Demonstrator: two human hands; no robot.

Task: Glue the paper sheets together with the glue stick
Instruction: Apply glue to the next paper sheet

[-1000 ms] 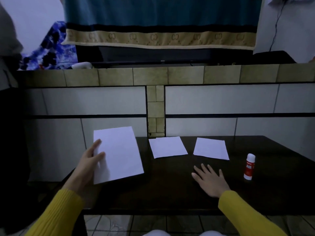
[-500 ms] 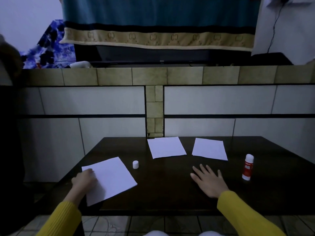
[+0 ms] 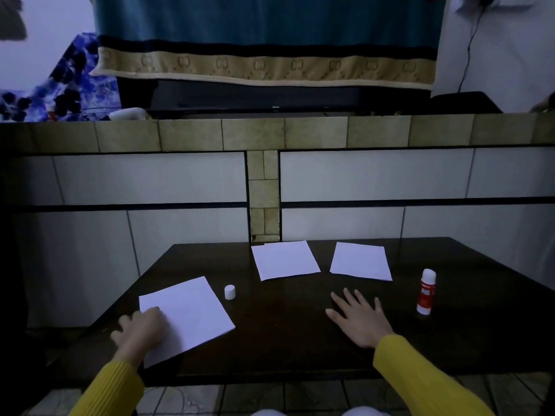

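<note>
Three white paper sheets lie on the dark table (image 3: 279, 337). My left hand (image 3: 139, 328) holds the nearest sheet (image 3: 192, 310) at its left edge, fingers curled over it, and the sheet lies flat at the front left. Two more sheets sit at the back, one in the middle (image 3: 285, 259) and one to its right (image 3: 360, 261). Palm down, my right hand (image 3: 359, 318) rests on the table with its fingers spread, touching nothing else. The red and white glue stick (image 3: 426, 292) stands upright to the right of that hand. A small white cap (image 3: 229, 292) stands beside the near sheet.
A tiled wall with a ledge (image 3: 270, 133) rises right behind the table's far edge. A striped cloth (image 3: 264, 61) hangs above the ledge. The table's left edge runs close to my left hand, and tiled floor shows below the front edge.
My left hand has lowered the sheet from the air flat onto the front left of the table. That uncovered the white cap. The right hand has stayed in place.
</note>
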